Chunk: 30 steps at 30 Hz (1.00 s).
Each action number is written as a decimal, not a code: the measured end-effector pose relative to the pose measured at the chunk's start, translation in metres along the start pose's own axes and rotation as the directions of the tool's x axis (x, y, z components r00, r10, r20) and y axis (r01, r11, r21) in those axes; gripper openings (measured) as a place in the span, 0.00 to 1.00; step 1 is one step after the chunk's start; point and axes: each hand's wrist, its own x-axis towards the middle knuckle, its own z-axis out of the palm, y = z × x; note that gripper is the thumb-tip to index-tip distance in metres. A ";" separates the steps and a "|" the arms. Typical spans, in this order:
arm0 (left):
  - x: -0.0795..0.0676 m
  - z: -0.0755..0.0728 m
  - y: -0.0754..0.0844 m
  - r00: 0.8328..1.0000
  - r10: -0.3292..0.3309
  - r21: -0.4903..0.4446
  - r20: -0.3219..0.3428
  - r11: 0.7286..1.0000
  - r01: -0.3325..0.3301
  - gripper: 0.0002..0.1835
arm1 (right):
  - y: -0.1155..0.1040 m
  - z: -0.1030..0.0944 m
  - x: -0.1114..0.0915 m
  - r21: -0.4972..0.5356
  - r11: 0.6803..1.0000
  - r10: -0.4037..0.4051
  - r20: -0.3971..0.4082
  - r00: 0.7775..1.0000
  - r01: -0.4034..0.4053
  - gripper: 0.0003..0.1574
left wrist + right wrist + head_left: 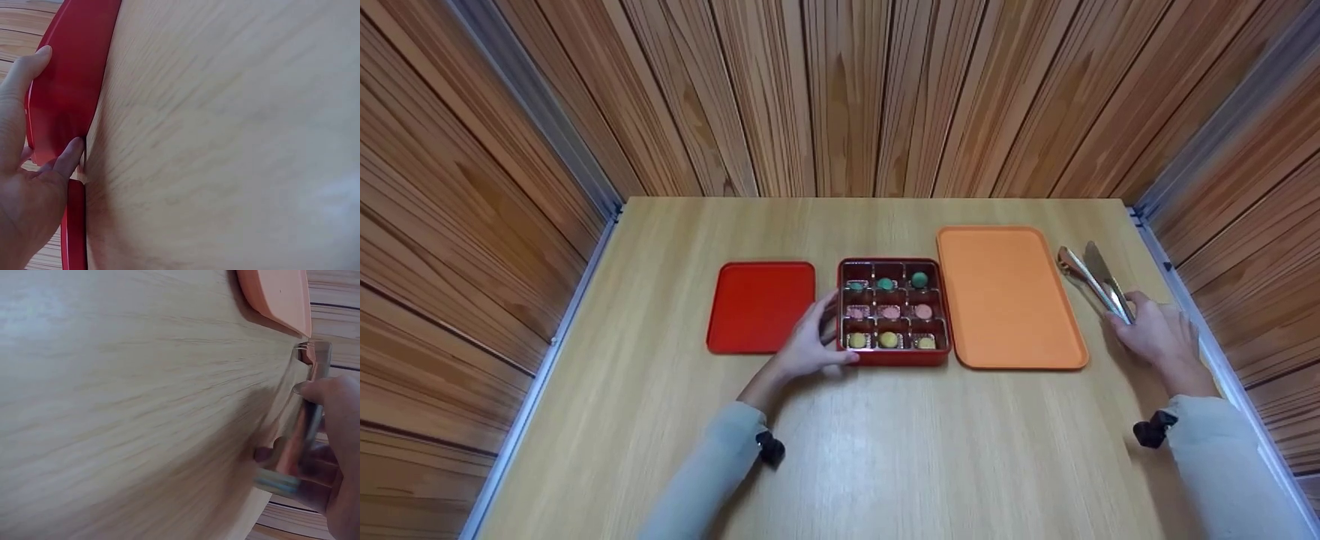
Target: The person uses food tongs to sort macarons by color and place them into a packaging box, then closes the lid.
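Note:
A dark red box [894,360] with a clear divided insert stands mid-table. Its compartments hold small balls: green [919,280] in the back row, pink [922,311] in the middle, yellow [889,340] in front. My left hand [808,341] grips the box's left front corner, thumb on the front wall and fingers along the left side. In the left wrist view the thumb and a fingertip touch the red wall [73,73]. At the right, my right hand [1162,334] holds metal tongs [1101,268] by the near end, their two arms spread apart and pointing away from me.
Left of the box lies a flat red square tray or lid [757,307], close behind the left hand. An orange tray [1012,300] lies right against the box's right side, between it and the tongs. Wood-panelled walls [847,97] enclose the table [885,457] at back and sides.

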 end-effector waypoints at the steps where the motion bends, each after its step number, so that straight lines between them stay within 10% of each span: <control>1: 0.000 0.000 0.000 1.000 -0.002 -0.005 0.002 1.000 0.002 0.67 | 0.000 0.000 -0.001 -0.012 1.000 -0.005 0.005 1.000 0.005 0.43; 20: 0.001 0.000 0.002 1.000 0.002 0.017 -0.016 1.000 -0.002 0.66 | -0.004 -0.005 0.001 -0.020 1.000 -0.004 0.042 0.999 0.005 0.48; 30: 0.000 0.000 0.006 0.996 -0.041 0.103 -0.084 0.993 0.049 0.57 | -0.027 -0.012 0.004 -0.074 0.997 -0.048 -0.145 0.988 0.038 0.41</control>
